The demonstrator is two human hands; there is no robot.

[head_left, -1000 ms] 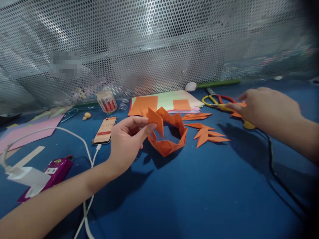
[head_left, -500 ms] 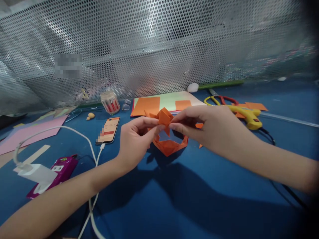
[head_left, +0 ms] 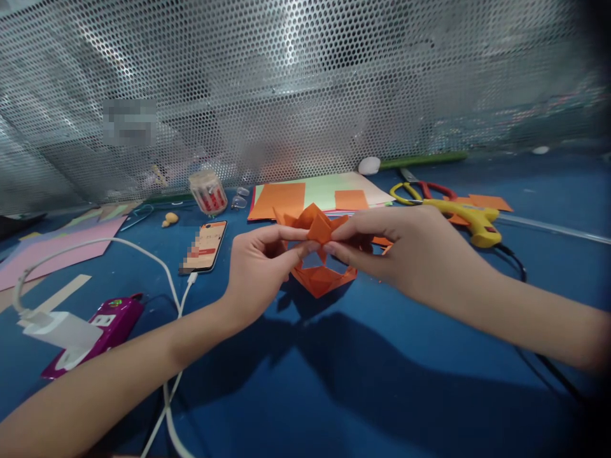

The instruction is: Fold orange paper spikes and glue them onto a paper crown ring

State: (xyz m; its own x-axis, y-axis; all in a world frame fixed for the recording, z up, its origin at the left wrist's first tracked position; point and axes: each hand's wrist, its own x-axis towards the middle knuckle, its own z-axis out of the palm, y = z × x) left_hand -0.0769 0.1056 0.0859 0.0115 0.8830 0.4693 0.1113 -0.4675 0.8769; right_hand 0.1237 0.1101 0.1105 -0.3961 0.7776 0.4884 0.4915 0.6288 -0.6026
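While the left hand (head_left: 258, 270) and right hand (head_left: 410, 242) pinch the folded orange piece (head_left: 319, 228) from opposite sides, it points upward between them, overlapping the orange paper ring (head_left: 321, 282); contact there is unclear.

Ring (head_left: 319, 282): orange paper, folded, faceted wall, pointed rim; open centre; far side partly hidden. Piece (head_left: 319, 228): orange paper, creased, pointed top and bottom; roughly upright above the ring's opening, pinched between left hand (head_left: 260, 270) and right hand (head_left: 405, 248); whether attached, unclear.
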